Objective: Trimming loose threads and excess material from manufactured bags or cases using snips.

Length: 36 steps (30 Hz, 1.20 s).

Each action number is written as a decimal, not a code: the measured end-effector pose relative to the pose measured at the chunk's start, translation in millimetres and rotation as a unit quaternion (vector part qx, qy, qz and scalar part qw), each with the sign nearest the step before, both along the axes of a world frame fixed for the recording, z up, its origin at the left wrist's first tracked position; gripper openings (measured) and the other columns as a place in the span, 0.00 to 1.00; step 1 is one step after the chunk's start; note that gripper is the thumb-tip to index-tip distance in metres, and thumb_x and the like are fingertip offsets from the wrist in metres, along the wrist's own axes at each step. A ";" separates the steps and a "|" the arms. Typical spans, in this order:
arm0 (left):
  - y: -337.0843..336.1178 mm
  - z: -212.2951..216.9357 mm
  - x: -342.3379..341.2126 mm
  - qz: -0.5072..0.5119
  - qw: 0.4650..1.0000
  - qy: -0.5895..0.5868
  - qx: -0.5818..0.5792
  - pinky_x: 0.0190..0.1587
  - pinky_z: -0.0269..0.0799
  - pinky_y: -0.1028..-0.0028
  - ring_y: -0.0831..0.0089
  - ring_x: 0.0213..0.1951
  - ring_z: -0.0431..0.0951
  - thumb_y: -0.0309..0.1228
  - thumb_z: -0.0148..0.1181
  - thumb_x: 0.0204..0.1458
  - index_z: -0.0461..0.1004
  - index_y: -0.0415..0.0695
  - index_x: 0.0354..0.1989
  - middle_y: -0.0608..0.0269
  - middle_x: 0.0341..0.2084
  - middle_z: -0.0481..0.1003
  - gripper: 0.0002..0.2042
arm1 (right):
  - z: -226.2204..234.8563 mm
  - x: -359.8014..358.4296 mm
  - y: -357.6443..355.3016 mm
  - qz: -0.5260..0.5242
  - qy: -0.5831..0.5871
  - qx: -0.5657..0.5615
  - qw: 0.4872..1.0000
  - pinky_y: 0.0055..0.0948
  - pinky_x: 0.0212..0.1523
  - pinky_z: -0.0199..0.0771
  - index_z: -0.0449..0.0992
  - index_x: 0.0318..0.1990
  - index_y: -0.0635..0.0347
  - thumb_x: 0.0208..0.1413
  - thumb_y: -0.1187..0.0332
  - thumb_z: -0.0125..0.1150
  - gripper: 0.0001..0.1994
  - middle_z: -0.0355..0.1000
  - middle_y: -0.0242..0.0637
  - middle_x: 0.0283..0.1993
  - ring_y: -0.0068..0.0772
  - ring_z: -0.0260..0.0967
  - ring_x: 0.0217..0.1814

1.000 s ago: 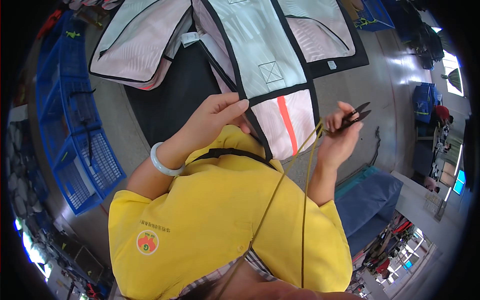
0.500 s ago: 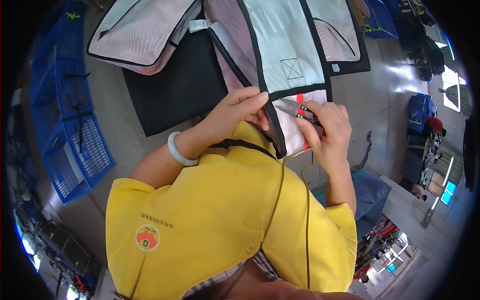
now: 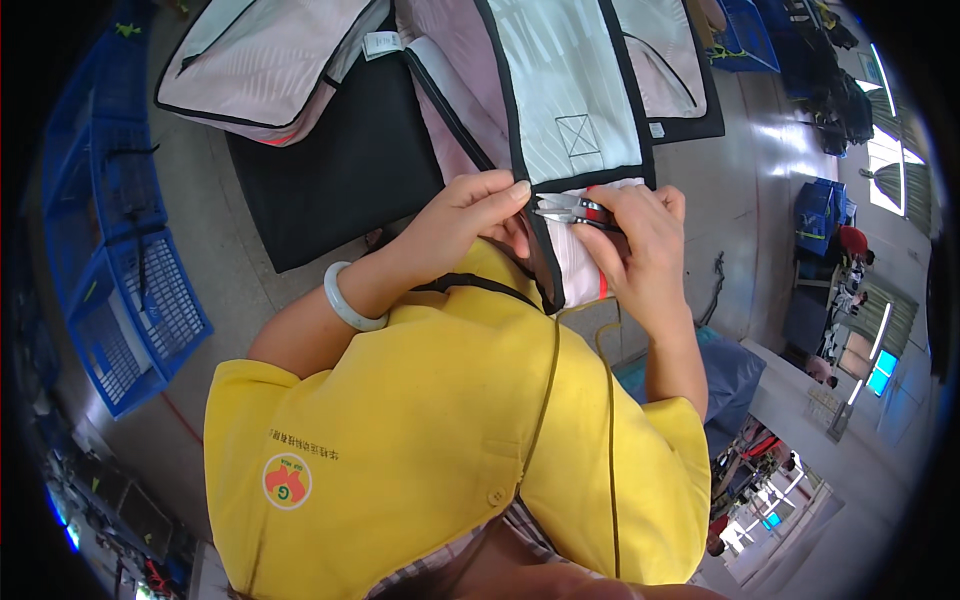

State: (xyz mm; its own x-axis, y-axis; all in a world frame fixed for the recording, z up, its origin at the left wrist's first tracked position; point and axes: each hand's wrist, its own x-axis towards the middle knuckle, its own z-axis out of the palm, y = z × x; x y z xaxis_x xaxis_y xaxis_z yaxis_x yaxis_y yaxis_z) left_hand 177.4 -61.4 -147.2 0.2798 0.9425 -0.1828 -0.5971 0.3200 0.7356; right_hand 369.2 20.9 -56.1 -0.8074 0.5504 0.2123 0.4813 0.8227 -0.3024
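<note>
A fabric bag piece (image 3: pixel 565 80), pale with black binding and a stitched crossed square, hangs over the black board's right side. My left hand (image 3: pixel 478 212) pinches the black-bound edge of it between thumb and fingers. In my right hand (image 3: pixel 645 235) is a pair of thread snips (image 3: pixel 572 210), their blades slightly apart and pointing left at the bound edge beside my left thumb. Beneath the blades lies a pinkish fabric flap (image 3: pixel 580 265) with a red strip. A cord (image 3: pixel 612 400) hangs down over my yellow shirt; whether it joins the snips is hidden.
Another pale bag part (image 3: pixel 270 65) with black piping rests on the black board (image 3: pixel 330 170). Blue plastic crates (image 3: pixel 160 300) stand on the floor at the left. A blue-grey covered bundle (image 3: pixel 730 375) is at the right, with other people and workbenches farther off.
The snips in my right hand have moved left, so their tips are closer to the bound edge and my left thumb. My left hand keeps its pinch. The whole view has shifted slightly.
</note>
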 end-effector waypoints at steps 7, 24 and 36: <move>-1.4 -0.9 3.0 0.028 1.000 0.001 -0.005 0.37 0.72 0.78 0.76 0.30 0.76 0.38 0.44 0.65 0.69 0.39 0.36 0.61 0.30 0.75 0.14 | -1.4 18.9 7.3 -0.081 0.224 -0.398 0.886 0.24 0.32 0.52 0.72 0.34 0.61 0.53 0.67 0.62 0.08 0.67 0.29 0.26 0.23 0.54 0.24; -17.8 -12.8 1.3 0.022 0.999 -0.039 0.013 0.39 0.71 0.77 0.76 0.30 0.75 0.42 0.40 0.67 0.68 0.40 0.39 0.62 0.31 0.74 0.16 | -3.9 -14.0 -29.2 -0.076 0.054 -0.050 0.994 0.31 0.26 0.69 0.74 0.31 0.62 0.42 0.66 0.73 0.14 0.70 0.39 0.25 0.40 0.70 0.26; -22.0 -13.0 1.2 0.029 0.999 -0.030 0.011 0.38 0.71 0.78 0.76 0.29 0.75 0.41 0.40 0.67 0.68 0.40 0.37 0.63 0.29 0.73 0.16 | -6.5 -20.7 -22.7 0.006 0.039 0.052 0.998 0.31 0.26 0.69 0.75 0.30 0.60 0.42 0.64 0.72 0.13 0.71 0.36 0.25 0.39 0.71 0.27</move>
State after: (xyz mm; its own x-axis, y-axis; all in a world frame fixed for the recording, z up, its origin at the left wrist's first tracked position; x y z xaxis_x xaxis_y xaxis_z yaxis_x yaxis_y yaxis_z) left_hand 178.6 -83.4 -160.2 0.2339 0.9613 -0.1456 -0.6580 0.2668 0.7042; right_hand 348.5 -1.7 -62.6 -0.7930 0.5119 0.3303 0.4494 0.8576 -0.2502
